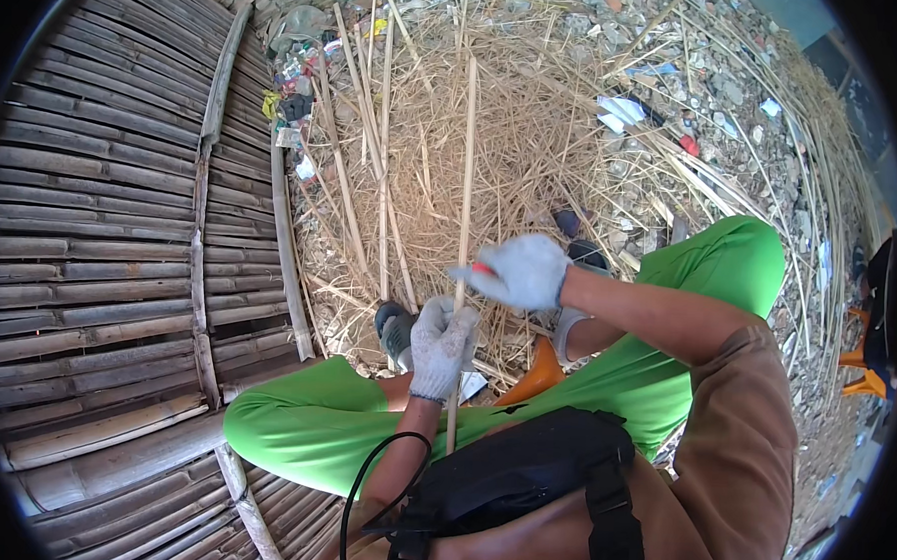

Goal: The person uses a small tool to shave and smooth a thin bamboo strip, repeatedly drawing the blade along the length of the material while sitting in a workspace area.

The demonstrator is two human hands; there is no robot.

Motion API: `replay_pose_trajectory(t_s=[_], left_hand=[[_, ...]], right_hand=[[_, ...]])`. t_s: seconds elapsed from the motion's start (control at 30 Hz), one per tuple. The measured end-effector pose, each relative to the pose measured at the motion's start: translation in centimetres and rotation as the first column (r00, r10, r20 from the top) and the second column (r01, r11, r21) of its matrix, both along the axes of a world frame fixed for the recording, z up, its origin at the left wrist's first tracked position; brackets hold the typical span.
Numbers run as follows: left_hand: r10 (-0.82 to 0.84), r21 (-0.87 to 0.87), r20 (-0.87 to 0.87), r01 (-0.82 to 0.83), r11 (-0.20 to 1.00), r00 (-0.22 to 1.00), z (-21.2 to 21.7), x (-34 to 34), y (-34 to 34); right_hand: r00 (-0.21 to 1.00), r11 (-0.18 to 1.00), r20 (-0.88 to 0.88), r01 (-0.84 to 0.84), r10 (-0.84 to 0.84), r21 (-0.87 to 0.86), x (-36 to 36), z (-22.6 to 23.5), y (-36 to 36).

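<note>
Pointing ahead — the pale strip runs fore-and-aft.

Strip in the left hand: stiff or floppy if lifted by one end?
The pale strip is likely fairly stiff: it runs straight well beyond the left hand. Probably light for its length, being so slender; that slenderness may also let it flex somewhat.

strip: pale tan | tool handle: red | 2 gloves: off-white | trousers: bright green

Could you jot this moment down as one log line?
left hand: gripping strip | right hand: holding red tool close to strip | around: loose straw
</note>
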State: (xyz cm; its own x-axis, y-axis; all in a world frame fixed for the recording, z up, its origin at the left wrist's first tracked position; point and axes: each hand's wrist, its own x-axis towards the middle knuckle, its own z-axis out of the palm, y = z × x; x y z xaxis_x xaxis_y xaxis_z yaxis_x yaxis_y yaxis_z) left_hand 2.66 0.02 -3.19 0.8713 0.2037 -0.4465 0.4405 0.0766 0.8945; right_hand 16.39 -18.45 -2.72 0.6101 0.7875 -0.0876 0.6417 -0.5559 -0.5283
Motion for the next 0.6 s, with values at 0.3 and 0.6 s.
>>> replay_pose_trajectory(t_s=[0.3,0.6], left_hand=[[0.003,-0.063,0.007,-0.002,0.998,1.0,-0.5,-0.2,0.1],[0.008,-0.165,-0.005,-0.009,0.986,1.0,-1.0,-0.7,0.4]], right_hand=[[0.998,0.997,0.026,0.054,-0.053,-0.054,1.1,0.2,-0.2],[0.983,0.983,0.023,0.184,-0.184,0.008,0.8,0.7,0.0]])
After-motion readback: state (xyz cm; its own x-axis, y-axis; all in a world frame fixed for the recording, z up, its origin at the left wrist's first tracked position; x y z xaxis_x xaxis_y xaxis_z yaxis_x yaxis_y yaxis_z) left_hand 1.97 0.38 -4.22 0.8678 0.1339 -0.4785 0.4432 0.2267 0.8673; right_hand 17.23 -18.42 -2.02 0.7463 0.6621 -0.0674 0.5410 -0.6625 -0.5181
